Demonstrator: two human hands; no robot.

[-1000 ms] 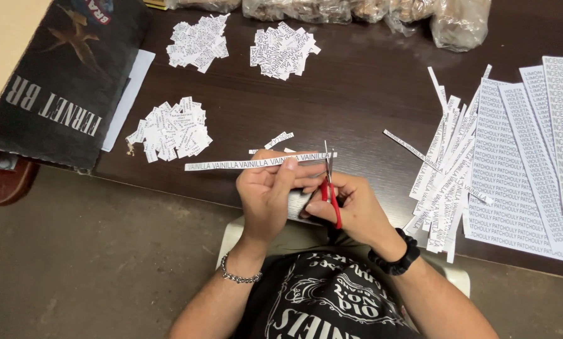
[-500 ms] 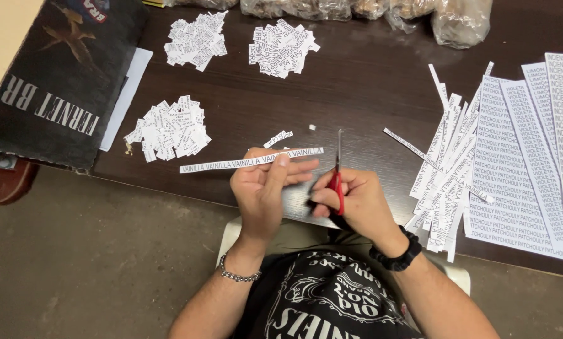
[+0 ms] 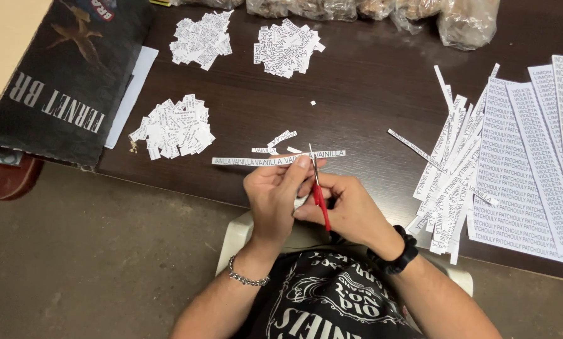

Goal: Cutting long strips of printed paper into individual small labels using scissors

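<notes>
Three label heaps (image 3: 173,127) beyond hands, cut strips (image 3: 454,163) rightward

Matt paper strip (image 3: 278,160), dark polished-wood table (image 3: 357,107)

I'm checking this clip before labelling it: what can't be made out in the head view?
- Scissors: handles hidden inside the right hand.
- Paper strip: part hidden behind the left hand.
- Plastic bags: cut off by the top edge, contents unclear.
- Printed sheets: cut off by the right edge.
</notes>
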